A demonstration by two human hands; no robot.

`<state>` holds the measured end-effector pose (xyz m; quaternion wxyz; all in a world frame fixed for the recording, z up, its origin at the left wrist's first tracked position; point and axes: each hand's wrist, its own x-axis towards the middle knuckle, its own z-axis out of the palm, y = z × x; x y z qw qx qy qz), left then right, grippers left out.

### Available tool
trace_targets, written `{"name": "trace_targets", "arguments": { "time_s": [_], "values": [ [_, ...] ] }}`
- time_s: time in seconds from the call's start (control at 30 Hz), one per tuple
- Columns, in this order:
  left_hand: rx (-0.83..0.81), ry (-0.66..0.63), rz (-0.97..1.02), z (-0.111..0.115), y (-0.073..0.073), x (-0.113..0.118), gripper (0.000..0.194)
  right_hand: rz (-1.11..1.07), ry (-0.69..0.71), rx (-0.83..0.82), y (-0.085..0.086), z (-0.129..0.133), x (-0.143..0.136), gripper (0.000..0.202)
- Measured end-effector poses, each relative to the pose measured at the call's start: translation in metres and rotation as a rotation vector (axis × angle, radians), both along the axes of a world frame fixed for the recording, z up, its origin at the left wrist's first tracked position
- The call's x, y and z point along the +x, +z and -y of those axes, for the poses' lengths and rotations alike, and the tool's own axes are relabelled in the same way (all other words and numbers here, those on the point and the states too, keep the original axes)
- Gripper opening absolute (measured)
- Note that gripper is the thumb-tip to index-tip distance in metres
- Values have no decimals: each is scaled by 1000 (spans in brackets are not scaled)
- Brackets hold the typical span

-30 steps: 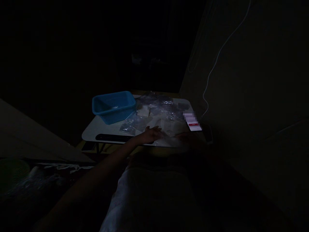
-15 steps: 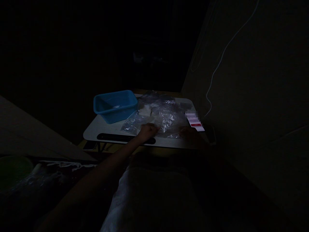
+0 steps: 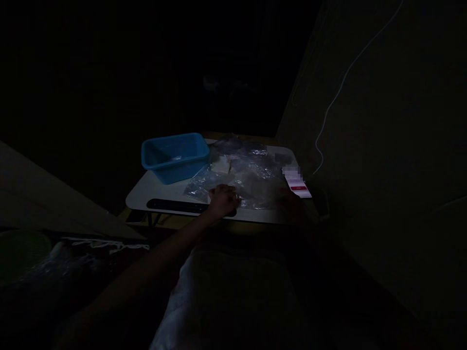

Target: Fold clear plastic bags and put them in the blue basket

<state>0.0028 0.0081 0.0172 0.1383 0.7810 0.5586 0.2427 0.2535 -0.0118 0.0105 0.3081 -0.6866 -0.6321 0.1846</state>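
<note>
Crumpled clear plastic bags (image 3: 257,170) lie spread over the small white folding table (image 3: 138,198). At their near edge my left hand (image 3: 223,200) is closed on the plastic, its fingers curled downward. Something pale peeks out beside its fingers, too dim to name. My right hand (image 3: 291,203) is at the right side of the plastic, close to the lit phone; its fingers are lost in darkness. A whitish flat piece (image 3: 221,164) rests among the bags, behind my left hand.
An open blue plastic basin (image 3: 175,167) stands on the table's left. The phone (image 3: 297,182) glows at the right edge. A black slot strip (image 3: 175,206) runs along the front. A white cable (image 3: 333,99) hangs on the right wall. A green basket (image 3: 24,253) sits lower left.
My left hand has turned, and its fingers now reach further over the plastic. My right hand has shifted slightly right, and the plastic between the hands looks flatter. The view has moved a little.
</note>
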Motion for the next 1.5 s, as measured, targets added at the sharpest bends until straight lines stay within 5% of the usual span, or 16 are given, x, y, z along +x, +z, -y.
{"name": "trace_targets", "arguments": {
  "time_s": [0.7,1.2,1.5],
  "values": [
    [-101,-63,-49,0,8,-3,15,-1,-9,-57,7,9,-13,43],
    [-78,-84,-82,3,1,-14,15,-83,35,91,-10,18,-6,42],
    [-123,-53,-102,6,3,-7,12,-69,64,126,-5,21,-10,36]
  ]
}}
